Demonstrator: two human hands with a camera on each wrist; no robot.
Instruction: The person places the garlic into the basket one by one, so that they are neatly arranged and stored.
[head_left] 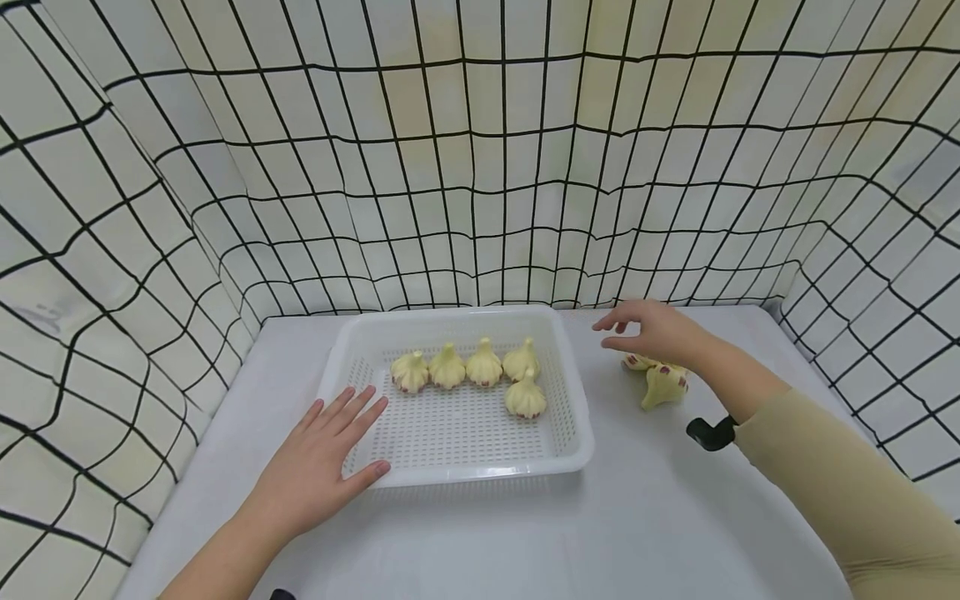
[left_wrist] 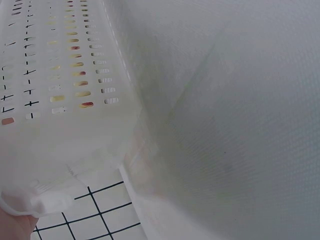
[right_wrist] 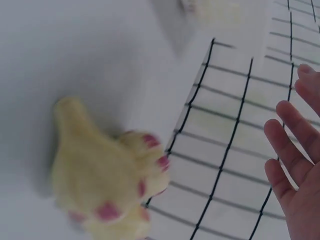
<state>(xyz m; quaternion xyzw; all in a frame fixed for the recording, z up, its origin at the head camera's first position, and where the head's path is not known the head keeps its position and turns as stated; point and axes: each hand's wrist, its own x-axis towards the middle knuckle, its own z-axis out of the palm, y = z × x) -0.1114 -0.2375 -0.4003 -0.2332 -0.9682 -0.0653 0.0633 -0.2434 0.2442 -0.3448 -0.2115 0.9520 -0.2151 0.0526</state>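
A white plastic basket [head_left: 472, 472] with a perforated bottom stands on the table. Inside it several pale garlic bulbs [head_left: 483, 367] make a row toward the back, and one more garlic bulb [head_left: 526, 398] sits in front of the row's right end. My left hand [head_left: 311, 471] rests with spread, straight fingers at the basket's front left corner. In the left wrist view the basket's slotted side [left_wrist: 65, 145] fills the upper left. To the basket's right, my right hand [head_left: 656, 329] hovers with loose fingers, holding nothing. Below it lies a small cluster of garlic bulbs [head_left: 664, 387] with reddish spots, partly hidden by the hand.
A black wire grid [head_left: 525, 208] over pale walls encloses the back and both sides of the white table [head_left: 480, 550]. A black strap piece [head_left: 711, 434] sticks out near the right sleeve [head_left: 832, 475].
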